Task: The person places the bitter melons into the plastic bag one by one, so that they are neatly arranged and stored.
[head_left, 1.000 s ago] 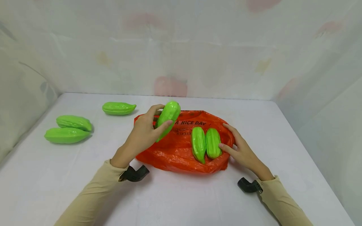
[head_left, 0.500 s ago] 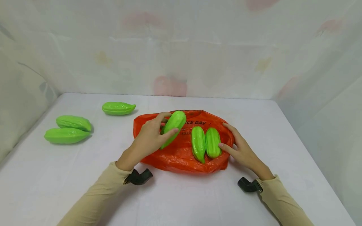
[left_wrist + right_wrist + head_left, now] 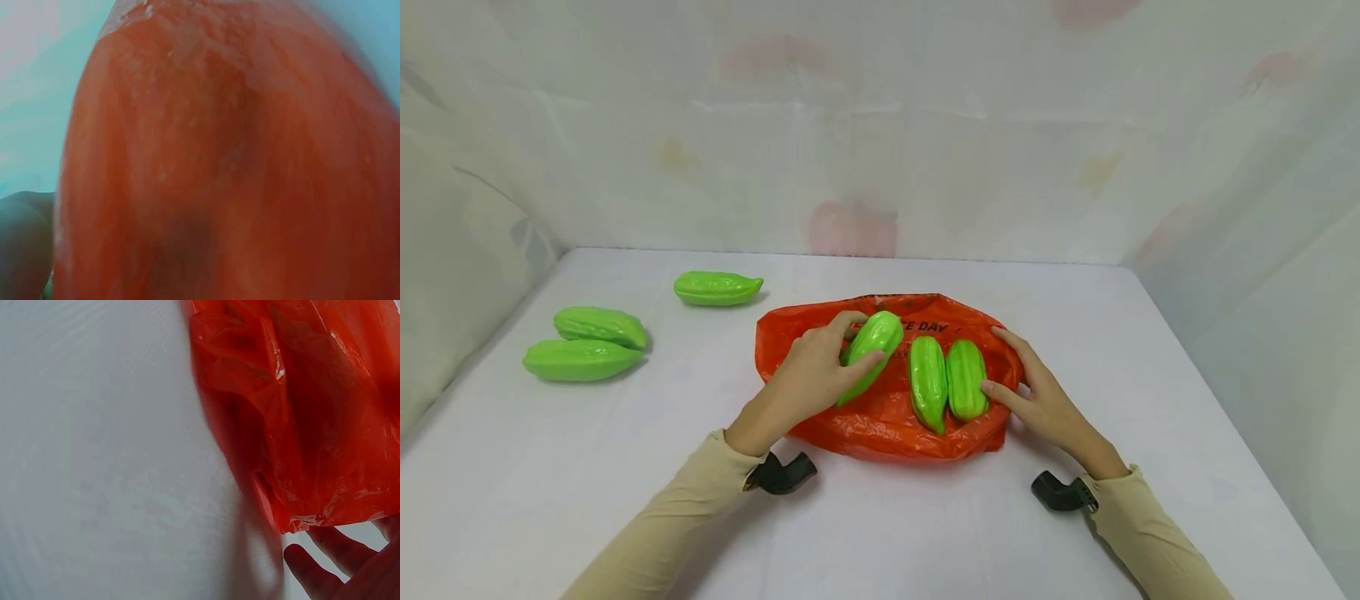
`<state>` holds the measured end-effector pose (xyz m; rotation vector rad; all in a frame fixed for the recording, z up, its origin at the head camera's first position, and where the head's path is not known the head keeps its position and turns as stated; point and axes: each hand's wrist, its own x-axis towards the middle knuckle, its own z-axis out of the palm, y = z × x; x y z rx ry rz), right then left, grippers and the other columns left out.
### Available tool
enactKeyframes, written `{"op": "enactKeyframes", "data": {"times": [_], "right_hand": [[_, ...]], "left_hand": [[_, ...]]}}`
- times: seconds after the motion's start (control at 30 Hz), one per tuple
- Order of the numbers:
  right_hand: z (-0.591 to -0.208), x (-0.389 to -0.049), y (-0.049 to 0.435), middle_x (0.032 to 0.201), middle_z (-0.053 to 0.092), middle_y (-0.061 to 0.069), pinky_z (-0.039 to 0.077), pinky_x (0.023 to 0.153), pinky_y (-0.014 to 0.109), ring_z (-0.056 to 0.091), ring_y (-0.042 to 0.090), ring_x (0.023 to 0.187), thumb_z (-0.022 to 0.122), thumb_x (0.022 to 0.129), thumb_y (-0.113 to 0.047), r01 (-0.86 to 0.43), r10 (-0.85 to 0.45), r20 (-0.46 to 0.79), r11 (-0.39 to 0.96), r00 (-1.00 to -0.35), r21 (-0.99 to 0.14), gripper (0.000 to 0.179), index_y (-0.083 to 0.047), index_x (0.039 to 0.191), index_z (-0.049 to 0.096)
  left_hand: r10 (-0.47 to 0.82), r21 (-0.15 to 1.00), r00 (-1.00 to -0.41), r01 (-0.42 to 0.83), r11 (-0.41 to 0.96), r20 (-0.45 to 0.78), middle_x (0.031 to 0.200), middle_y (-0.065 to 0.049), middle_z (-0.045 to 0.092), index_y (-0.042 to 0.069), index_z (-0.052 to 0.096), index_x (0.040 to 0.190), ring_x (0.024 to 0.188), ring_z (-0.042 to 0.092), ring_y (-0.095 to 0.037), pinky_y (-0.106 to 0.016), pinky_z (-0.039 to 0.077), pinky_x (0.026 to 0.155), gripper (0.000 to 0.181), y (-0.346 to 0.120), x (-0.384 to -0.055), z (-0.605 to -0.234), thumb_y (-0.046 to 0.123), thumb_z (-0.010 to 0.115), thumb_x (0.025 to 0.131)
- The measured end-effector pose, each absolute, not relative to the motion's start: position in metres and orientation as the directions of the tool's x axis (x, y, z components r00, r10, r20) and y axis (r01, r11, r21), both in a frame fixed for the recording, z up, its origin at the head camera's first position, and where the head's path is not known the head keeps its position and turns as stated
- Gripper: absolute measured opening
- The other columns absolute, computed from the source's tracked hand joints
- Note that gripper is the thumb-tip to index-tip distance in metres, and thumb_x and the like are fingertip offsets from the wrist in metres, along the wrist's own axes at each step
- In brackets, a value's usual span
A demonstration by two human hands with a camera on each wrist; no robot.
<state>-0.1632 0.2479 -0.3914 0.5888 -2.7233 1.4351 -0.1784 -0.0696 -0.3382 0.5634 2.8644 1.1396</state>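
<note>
My left hand (image 3: 811, 368) holds a bright green bitter gourd (image 3: 882, 333) between thumb and fingers, tilted over the left part of a red plastic bag (image 3: 880, 429). Two more bitter gourds lie side by side in the bag's right half: a pointed one (image 3: 928, 382) and a blunter one (image 3: 966, 375). At the bag's right edge, my right hand (image 3: 1041, 404) grips the rim, its thumb tip by the blunter gourd. Red plastic (image 3: 187, 125) fills most of the left wrist view. Fingers (image 3: 309, 569) show below the bag in the right wrist view.
On the white table (image 3: 887, 533), two bitter gourds lie touching at the left, a smooth one (image 3: 580, 360) in front of a bumpier one (image 3: 598, 325). Another gourd (image 3: 717, 288) lies farther back. A pale cloth wall (image 3: 880, 150) rises behind the table.
My left hand has carried its bitter gourd to the right and nearer, lower over the bag. My right hand and the two gourds in the bag have stayed put.
</note>
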Motion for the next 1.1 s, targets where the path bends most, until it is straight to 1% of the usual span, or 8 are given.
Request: {"op": "enactKeyframes", "data": {"times": [0.17,0.3,0.47,0.73,0.83,0.93,1.03,1.1], "right_hand": [[-0.392,-0.164,0.248,0.159,0.03,0.015,0.035,0.11,0.064,0.04,0.039,0.14,0.064,0.097,-0.017,-0.331,-0.323,0.18,0.505,-0.929,-0.797,0.071,-0.019,0.156,0.025],[-0.392,-0.164,0.248,0.161,0.029,0.013,0.035,0.111,0.062,0.039,0.037,0.142,0.064,0.097,-0.019,-0.319,-0.32,0.169,0.505,-0.932,-0.802,0.072,-0.021,0.156,0.024],[-0.392,-0.163,0.247,0.161,0.028,0.012,0.037,0.111,0.061,0.039,0.036,0.143,0.065,0.096,-0.02,-0.317,-0.319,0.167,0.506,-0.933,-0.802,0.073,-0.023,0.156,0.024],[-0.391,-0.163,0.248,0.16,0.029,0.012,0.037,0.11,0.061,0.039,0.036,0.142,0.065,0.096,-0.019,-0.318,-0.32,0.169,0.501,-0.932,-0.805,0.072,-0.022,0.156,0.025],[-0.392,-0.163,0.248,0.16,0.029,0.012,0.037,0.11,0.061,0.04,0.036,0.142,0.065,0.096,-0.019,-0.318,-0.319,0.17,0.502,-0.932,-0.804,0.072,-0.022,0.156,0.025],[-0.392,-0.163,0.248,0.16,0.029,0.012,0.037,0.111,0.061,0.04,0.036,0.142,0.065,0.096,-0.019,-0.315,-0.318,0.167,0.505,-0.933,-0.804,0.073,-0.022,0.156,0.024],[-0.392,-0.163,0.247,0.16,0.029,0.012,0.036,0.112,0.061,0.04,0.036,0.142,0.065,0.096,-0.019,-0.314,-0.317,0.166,0.505,-0.934,-0.804,0.073,-0.022,0.156,0.024],[-0.392,-0.164,0.247,0.16,0.029,0.012,0.036,0.112,0.061,0.04,0.035,0.142,0.065,0.096,-0.019,-0.314,-0.316,0.166,0.504,-0.934,-0.805,0.073,-0.022,0.156,0.024]], "left_hand": [[0.346,0.64,-0.935,0.317,0.7,0.085,0.097,-0.006,0.066,0.01,0.049,0.136,0.082,0.06,-0.018,-0.03,0.049,0.071,0.054,-0.062,-0.182,-0.341,0.04,0.065,0.094],[0.341,0.632,-0.939,0.292,0.718,0.047,0.099,-0.005,0.067,0.009,0.049,0.138,0.086,0.06,-0.019,-0.032,0.049,0.072,0.056,-0.056,-0.184,-0.341,0.041,0.064,0.094],[0.326,0.614,-0.945,0.255,0.747,-0.005,0.098,-0.004,0.067,0.01,0.048,0.14,0.087,0.058,-0.022,-0.032,0.048,0.072,0.057,-0.052,-0.184,-0.341,0.043,0.061,0.095],[0.316,0.6,-0.948,0.23,0.766,-0.04,0.087,-0.004,0.065,0.009,0.048,0.14,0.076,0.058,-0.02,-0.028,0.045,0.063,0.058,-0.048,-0.185,-0.346,0.042,0.062,0.095],[0.332,0.609,-0.942,0.232,0.759,-0.055,0.087,-0.004,0.064,0.01,0.046,0.139,0.076,0.059,-0.019,-0.028,0.046,0.063,0.057,-0.047,-0.185,-0.349,0.042,0.062,0.095],[0.356,0.631,-0.932,0.232,0.74,-0.074,0.096,-0.006,0.066,0.011,0.042,0.141,0.081,0.061,-0.019,-0.03,0.05,0.069,0.059,-0.048,-0.185,-0.349,0.041,0.063,0.095],[0.389,0.663,-0.916,0.228,0.713,-0.103,0.113,-0.009,0.066,0.011,0.038,0.145,0.095,0.063,-0.021,-0.037,0.055,0.082,0.063,-0.051,-0.185,-0.348,0.04,0.063,0.095],[0.413,0.68,-0.902,0.225,0.698,-0.126,0.124,-0.012,0.063,0.011,0.034,0.148,0.107,0.062,-0.024,-0.043,0.054,0.091,0.066,-0.053,-0.185,-0.348,0.039,0.063,0.095]]}}
